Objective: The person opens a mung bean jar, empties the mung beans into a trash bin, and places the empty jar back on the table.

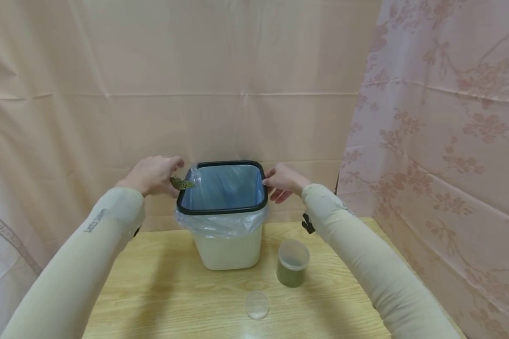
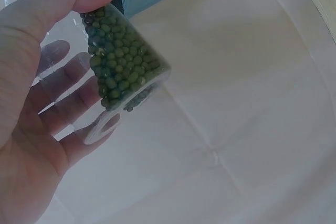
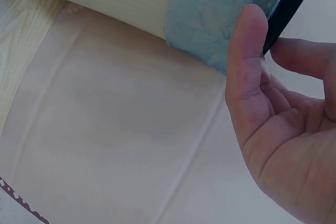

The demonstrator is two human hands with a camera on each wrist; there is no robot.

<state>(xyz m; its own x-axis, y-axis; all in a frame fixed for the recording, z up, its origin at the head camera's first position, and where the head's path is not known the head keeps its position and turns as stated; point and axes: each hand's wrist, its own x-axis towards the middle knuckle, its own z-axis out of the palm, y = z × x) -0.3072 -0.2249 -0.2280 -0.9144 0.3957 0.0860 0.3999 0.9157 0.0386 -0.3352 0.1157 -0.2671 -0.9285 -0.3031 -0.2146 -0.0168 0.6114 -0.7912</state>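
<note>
My left hand (image 1: 152,175) grips a clear jar (image 2: 160,72) of green mung beans (image 2: 123,56), its thumb on one side and fingers round the other. Tipped on its side, the jar has its mouth over the left rim of a cream trash bin (image 1: 229,249). A translucent bluish bag (image 1: 220,227) lines the bin and folds out under its black rim ring (image 1: 222,211). On the opposite side my right hand (image 1: 285,181) pinches that rim between thumb and finger, as the right wrist view shows.
Right of the bin, a second clear jar (image 1: 293,270) stands upright without a lid, greenish contents inside. A round clear lid (image 1: 257,305) lies on the wooden table (image 1: 195,301) in front. Beige curtain (image 1: 237,94) hangs behind, and a pink flowered one (image 1: 445,141) at the right.
</note>
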